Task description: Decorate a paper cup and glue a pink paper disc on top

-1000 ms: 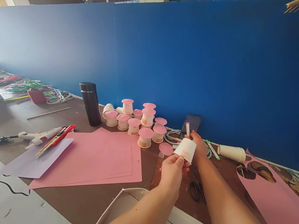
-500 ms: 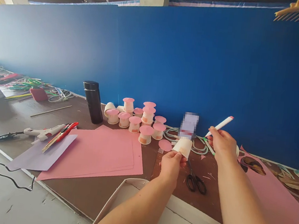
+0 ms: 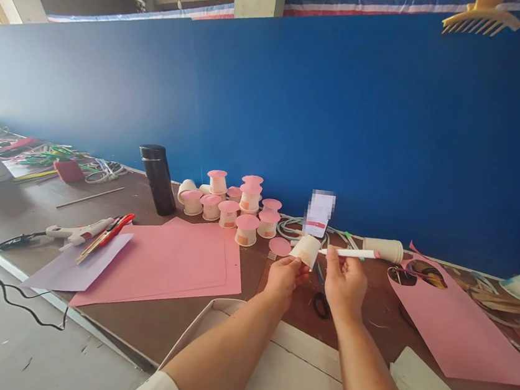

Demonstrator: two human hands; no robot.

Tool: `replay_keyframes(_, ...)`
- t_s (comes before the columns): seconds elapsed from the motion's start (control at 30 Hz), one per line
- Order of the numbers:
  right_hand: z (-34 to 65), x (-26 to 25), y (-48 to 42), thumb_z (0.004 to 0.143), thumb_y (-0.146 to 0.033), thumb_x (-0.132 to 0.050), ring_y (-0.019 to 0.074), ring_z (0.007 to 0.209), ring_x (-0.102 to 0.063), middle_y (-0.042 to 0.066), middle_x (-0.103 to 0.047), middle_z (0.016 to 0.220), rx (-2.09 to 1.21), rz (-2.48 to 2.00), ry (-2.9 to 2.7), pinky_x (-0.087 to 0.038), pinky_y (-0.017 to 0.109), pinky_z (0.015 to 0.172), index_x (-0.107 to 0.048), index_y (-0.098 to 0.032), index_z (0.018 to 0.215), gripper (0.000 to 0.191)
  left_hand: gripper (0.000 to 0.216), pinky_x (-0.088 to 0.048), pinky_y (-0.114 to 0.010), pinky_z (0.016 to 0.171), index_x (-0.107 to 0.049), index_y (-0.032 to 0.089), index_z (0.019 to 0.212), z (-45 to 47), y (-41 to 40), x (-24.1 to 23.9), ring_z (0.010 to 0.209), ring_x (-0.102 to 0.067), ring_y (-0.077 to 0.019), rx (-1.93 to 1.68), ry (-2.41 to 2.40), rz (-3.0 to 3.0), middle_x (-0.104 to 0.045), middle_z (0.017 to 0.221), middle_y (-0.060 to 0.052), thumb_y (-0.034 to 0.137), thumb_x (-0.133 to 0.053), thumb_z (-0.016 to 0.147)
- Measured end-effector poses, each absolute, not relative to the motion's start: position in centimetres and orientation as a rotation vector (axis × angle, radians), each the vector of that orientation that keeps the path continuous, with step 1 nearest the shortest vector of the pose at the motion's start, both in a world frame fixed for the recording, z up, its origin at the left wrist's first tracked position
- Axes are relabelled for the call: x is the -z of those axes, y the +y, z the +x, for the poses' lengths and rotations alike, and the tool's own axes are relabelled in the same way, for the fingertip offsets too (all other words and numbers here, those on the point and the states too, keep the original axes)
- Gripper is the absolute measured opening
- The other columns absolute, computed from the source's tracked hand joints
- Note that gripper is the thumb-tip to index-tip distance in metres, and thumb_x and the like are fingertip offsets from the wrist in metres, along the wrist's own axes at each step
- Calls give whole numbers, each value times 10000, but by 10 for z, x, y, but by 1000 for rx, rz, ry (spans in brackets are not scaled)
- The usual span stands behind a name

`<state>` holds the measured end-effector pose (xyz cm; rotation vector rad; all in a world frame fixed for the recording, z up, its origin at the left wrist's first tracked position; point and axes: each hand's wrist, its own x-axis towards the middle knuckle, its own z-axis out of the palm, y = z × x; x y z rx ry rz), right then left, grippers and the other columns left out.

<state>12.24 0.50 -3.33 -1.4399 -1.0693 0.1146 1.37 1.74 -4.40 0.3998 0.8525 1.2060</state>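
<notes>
My left hand (image 3: 283, 274) pinches a small white paper cup (image 3: 306, 250) held on its side above the brown table (image 3: 169, 329). My right hand (image 3: 346, 282) grips a white marker (image 3: 350, 253) that lies level, its tip pointing left toward the cup. Black scissors (image 3: 320, 296) lie on the table just below and between both hands. A loose pink paper circle (image 3: 279, 246) rests left of the cup.
Several white cups with pink lids (image 3: 233, 206) cluster behind pink paper sheets (image 3: 168, 259). A black flask (image 3: 155, 178), a glue gun (image 3: 78, 232), a phone (image 3: 319, 213), a cable coil (image 3: 291, 226), a cup stack (image 3: 383, 249) and a cut pink sheet (image 3: 452, 323) surround them. An open box (image 3: 227, 316) sits near me.
My right hand lifted the marker out to the right, then brought it back down level beside the cup. The cup stayed in my left hand.
</notes>
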Motion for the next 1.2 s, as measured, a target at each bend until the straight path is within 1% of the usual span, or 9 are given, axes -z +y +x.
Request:
replay_keyframes(0.13, 117, 38, 0, 878, -699, -514, 243, 675, -683, 125, -743, 768, -22, -1437, -1246, -507, 343, 670, -715, -174, 899, 563, 195, -527, -208, 648, -693, 84, 721, 13, 17, 43, 642, -640, -98, -1218, 838, 430, -669, 724, -72, 58, -620, 900)
replay_keyframes(0.33, 119, 42, 1, 902, -708, -452, 245, 637, -678, 124, -737, 745, 42, -1481, -1271, -501, 348, 648, -719, -176, 898, 595, 160, -524, -212, 668, -712, 94, 726, 12, 16, 42, 659, -638, -100, -1220, 855, 453, -684, 744, -67, 67, -659, 875)
replay_keyframes(0.43, 122, 44, 2, 894, -710, -458, 255, 653, -685, 119, -732, 724, 26, -1500, -1274, -503, 356, 667, -738, -173, 907, 605, 173, -525, -215, 676, -712, 96, 724, 12, 15, 41, 666, -642, -102, -1205, 855, 461, -683, 747, -67, 64, -647, 882)
replay_keyframes(0.57, 123, 46, 3, 886, -692, -472, 259, 707, -699, 143, -760, 842, 26, -1505, -1291, -497, 356, 678, -745, -169, 884, 591, 190, -520, -212, 658, -714, 91, 734, 12, 15, 41, 655, -638, -99, -1207, 836, 473, -677, 741, -66, 55, -624, 897)
replay_keyframes(0.63, 122, 46, 3, 890, -679, -477, 257, 716, -700, 146, -762, 869, 46, -1511, -1296, -492, 355, 682, -747, -167, 881, 579, 195, -518, -213, 652, -712, 90, 732, 12, 15, 41, 651, -637, -99, -1205, 838, 474, -675, 737, -67, 58, -621, 901)
replay_keyframes(0.77, 122, 46, 3, 899, -674, -474, 245, 696, -690, 143, -761, 868, 70, -1503, -1301, -489, 351, 687, -753, -162, 890, 583, 156, -527, -219, 674, -713, 94, 727, 11, 14, 40, 661, -637, -103, -1194, 838, 499, -680, 742, -68, 77, -666, 875)
replay_keyframes(0.87, 123, 46, 3, 896, -698, -461, 255, 701, -689, 143, -759, 846, 76, -1517, -1304, -484, 354, 682, -757, -165, 886, 610, 153, -530, -217, 675, -704, 100, 704, 11, 14, 41, 662, -636, -105, -1189, 849, 514, -675, 731, -63, 91, -695, 856)
replay_keyframes(1.03, 123, 46, 4, 893, -704, -458, 260, 722, -689, 149, -763, 866, 86, -1536, -1304, -483, 353, 685, -755, -164, 891, 616, 184, -556, -251, 731, -718, 111, 704, 14, 13, 44, 662, -642, -115, -1182, 867, 571, -681, 726, -61, 82, -649, 873)
replay_keyframes(1.2, 122, 46, 3, 899, -698, -455, 243, 710, -674, 145, -759, 858, 90, -1527, -1314, -480, 341, 678, -749, -169, 898, 606, 137, -562, -266, 752, -717, 130, 678, 16, 15, 50, 656, -645, -136, -1168, 898, 653, -672, 671, -47, 133, -736, 813)
